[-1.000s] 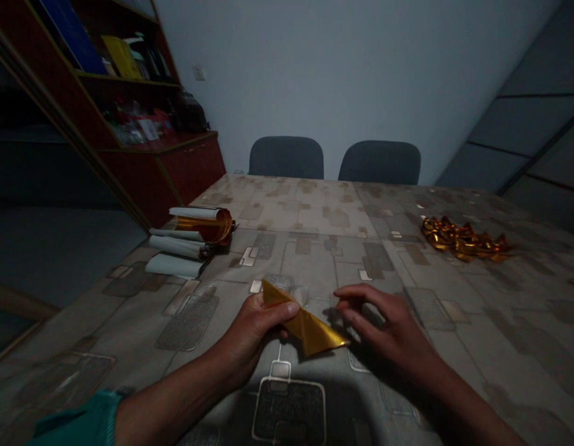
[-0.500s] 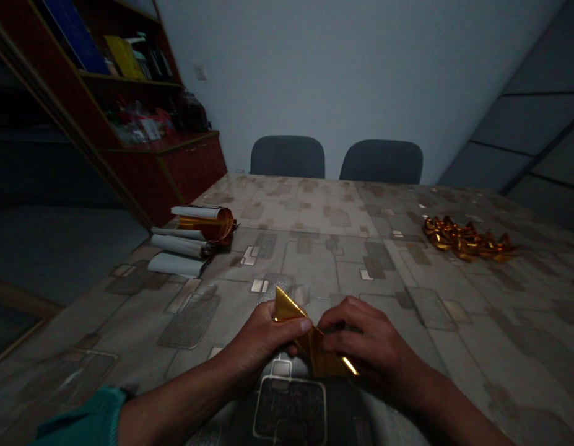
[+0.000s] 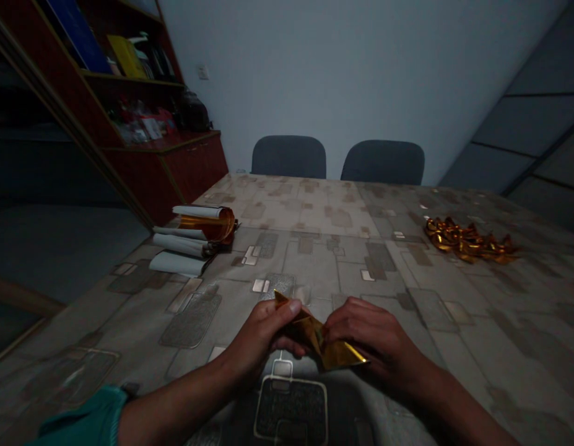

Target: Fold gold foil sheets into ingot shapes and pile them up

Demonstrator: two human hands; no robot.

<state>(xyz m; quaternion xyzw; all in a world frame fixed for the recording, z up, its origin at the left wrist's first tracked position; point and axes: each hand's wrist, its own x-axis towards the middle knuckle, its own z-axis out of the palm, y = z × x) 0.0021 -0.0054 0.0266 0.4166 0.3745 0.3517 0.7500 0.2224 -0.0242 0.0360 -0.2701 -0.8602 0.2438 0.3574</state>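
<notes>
Left hand [image 3: 264,328] and right hand [image 3: 371,329] grip gold foil [image 3: 340,355], long axis slanting down rightward

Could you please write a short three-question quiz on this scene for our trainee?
1. True or false: the left hand and the right hand both touch the folded gold sheet.
2. Where does the cluster of shiny gold pieces lie? A) on a shelf; B) on the right side of the table; C) on the floor.
3. How many chair backs show beyond the table's far edge?

Key: 1. True; 2. B; 3. Two.
</notes>
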